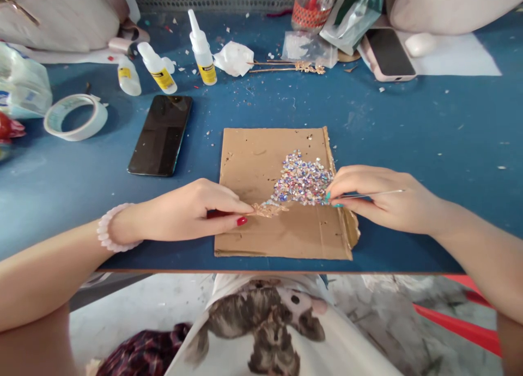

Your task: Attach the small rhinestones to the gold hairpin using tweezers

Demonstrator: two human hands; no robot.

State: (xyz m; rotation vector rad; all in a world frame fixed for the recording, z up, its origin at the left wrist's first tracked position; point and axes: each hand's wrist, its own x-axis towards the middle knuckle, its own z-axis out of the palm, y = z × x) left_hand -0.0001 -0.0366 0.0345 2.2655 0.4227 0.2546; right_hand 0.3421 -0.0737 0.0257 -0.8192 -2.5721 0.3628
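My left hand, with a pale bead bracelet on its wrist, pinches a gold leaf-shaped ornament between thumb and fingers. The ornament lies low over a piece of cardboard, at the lower left edge of a pile of small coloured rhinestones. On the pile's right side, my right hand is closed in a pinch around a thin silvery stick, which slants back across the hand. Its fingertips touch or nearly touch the stones; whether a stone is at the stick's tip cannot be made out.
A black phone and a tape roll lie left. Behind stand glue bottles, two gold leafy sticks, a small plastic bag and a second phone. The table's front edge runs just below the cardboard.
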